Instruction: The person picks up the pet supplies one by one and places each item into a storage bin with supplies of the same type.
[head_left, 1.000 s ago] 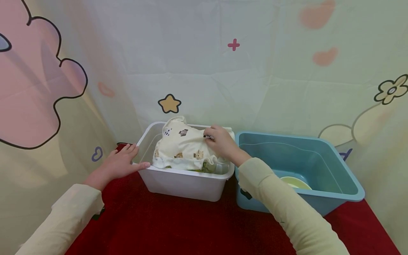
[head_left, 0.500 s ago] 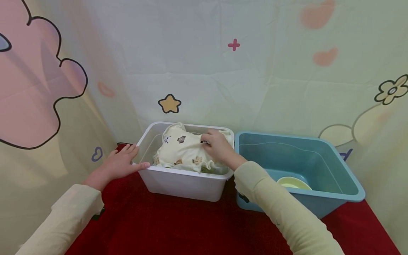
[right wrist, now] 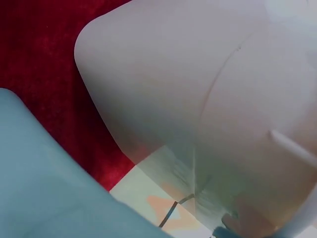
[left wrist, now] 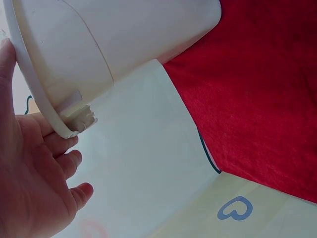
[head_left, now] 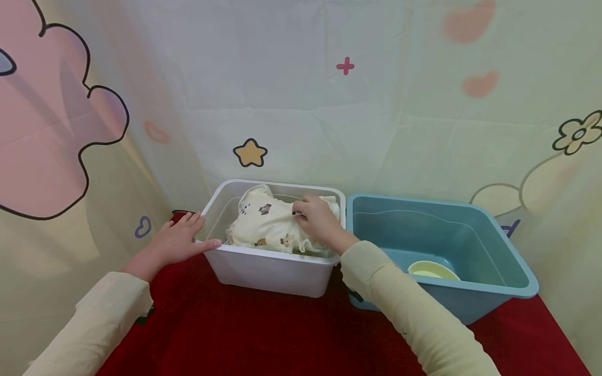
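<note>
A white plastic bin [head_left: 273, 274] stands on a red cloth, with a cream cloth with animal prints and a frilly edge [head_left: 270, 224] bunched up inside it. My left hand [head_left: 174, 243] rests on the bin's left front corner, thumb along the front rim. In the left wrist view this hand [left wrist: 39, 183] has its fingers loosely extended at the rim, partly under it. My right hand [head_left: 320, 219] reaches into the bin and pinches the cream cloth near its right end. Something green shows beneath the frill. The right wrist view has mostly the bin's outer wall [right wrist: 148, 74].
Close on the right of the white bin is a blue bin [head_left: 437, 224], with a pale green round dish [head_left: 432, 269] in it. My right sleeve [head_left: 400, 292] passes over its front left corner. A printed curtain [head_left: 301, 130] hangs right behind both bins.
My right hand has moved slightly left and down, and the cream cloth has sunk lower into the white bin. The left hand has stayed in place.
</note>
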### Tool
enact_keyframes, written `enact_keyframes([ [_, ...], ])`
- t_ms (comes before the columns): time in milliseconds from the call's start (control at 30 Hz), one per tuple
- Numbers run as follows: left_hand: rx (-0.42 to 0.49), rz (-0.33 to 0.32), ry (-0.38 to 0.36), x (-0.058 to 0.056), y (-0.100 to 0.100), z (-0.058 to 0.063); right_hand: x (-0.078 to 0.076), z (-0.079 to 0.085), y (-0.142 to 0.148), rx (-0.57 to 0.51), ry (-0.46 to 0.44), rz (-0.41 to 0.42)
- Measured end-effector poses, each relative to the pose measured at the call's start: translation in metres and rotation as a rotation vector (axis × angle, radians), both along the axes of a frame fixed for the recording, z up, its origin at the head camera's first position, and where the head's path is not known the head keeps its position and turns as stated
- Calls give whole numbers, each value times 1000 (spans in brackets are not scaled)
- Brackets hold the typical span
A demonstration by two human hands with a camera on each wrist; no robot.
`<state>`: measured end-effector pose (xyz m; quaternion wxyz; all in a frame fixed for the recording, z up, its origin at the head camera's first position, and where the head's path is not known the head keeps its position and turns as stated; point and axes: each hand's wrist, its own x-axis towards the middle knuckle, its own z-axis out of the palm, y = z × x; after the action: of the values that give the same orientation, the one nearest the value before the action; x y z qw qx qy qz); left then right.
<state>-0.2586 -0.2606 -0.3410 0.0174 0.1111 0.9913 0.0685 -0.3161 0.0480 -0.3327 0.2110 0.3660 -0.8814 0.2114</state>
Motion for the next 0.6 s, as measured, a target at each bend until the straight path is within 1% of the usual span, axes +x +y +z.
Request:
enact_keyframes([
  [167, 12, 4, -10, 1, 1, 1, 1, -5, -2, 15, 5, -12],
  [400, 17, 2, -9, 1, 0, 0, 1, -10, -3, -10, 26, -13],
  [600, 14, 4, -4, 1, 0, 0, 1, -13, -4, -19, 48, -34],
])
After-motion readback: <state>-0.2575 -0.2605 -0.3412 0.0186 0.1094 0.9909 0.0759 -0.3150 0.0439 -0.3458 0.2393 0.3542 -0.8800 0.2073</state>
